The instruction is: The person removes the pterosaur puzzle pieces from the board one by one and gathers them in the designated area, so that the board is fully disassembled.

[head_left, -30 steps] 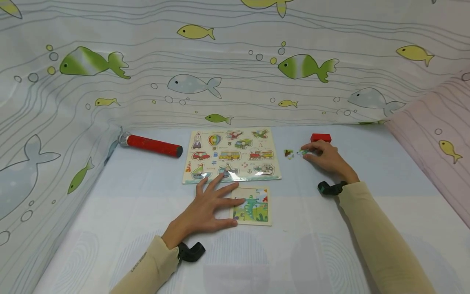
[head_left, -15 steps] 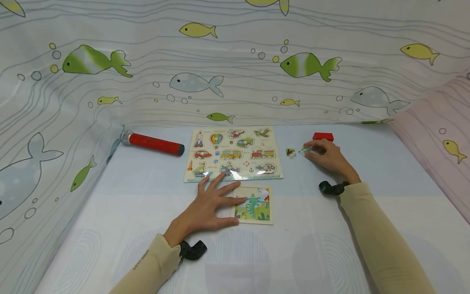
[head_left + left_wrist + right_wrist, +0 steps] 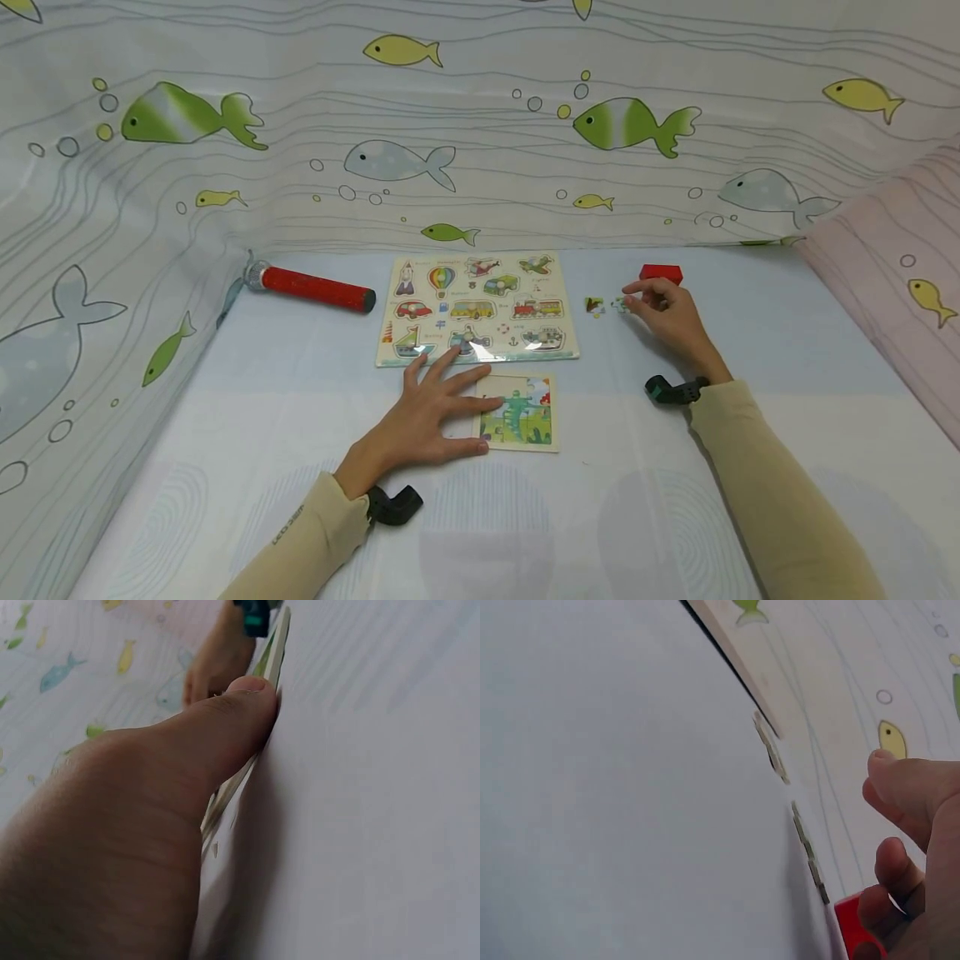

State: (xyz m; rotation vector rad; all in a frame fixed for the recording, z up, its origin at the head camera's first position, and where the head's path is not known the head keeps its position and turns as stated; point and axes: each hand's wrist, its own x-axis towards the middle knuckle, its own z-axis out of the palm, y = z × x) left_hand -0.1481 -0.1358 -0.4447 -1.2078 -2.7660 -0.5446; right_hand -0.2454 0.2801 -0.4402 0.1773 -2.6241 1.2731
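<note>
My left hand [image 3: 431, 412] spreads its fingers over the left side of a small wooden jigsaw [image 3: 517, 412] with a green dinosaur picture. Its thumb rests at the jigsaw's lower left edge, and the left wrist view shows the thumb [image 3: 247, 697] against the frame's side. My right hand [image 3: 667, 321] hovers at the right, fingers loosely bent, with nothing seen between them. Two loose jigsaw pieces lie flat by its fingertips: a brown and green piece [image 3: 594, 305] and a green and white piece [image 3: 618, 305]. The right wrist view shows both pieces edge-on, apart from the fingers.
A peg puzzle board [image 3: 480, 321] with vehicle pictures lies behind the small jigsaw. To its left is a red flashlight [image 3: 315, 287]. Just beyond the right hand sits a red block [image 3: 662, 273]. Fish-patterned cloth [image 3: 487, 125] walls the back and sides.
My right hand has risen slightly off the green and white piece, which stays on the table. The left hand keeps its place on the jigsaw. The head view has shifted a little.
</note>
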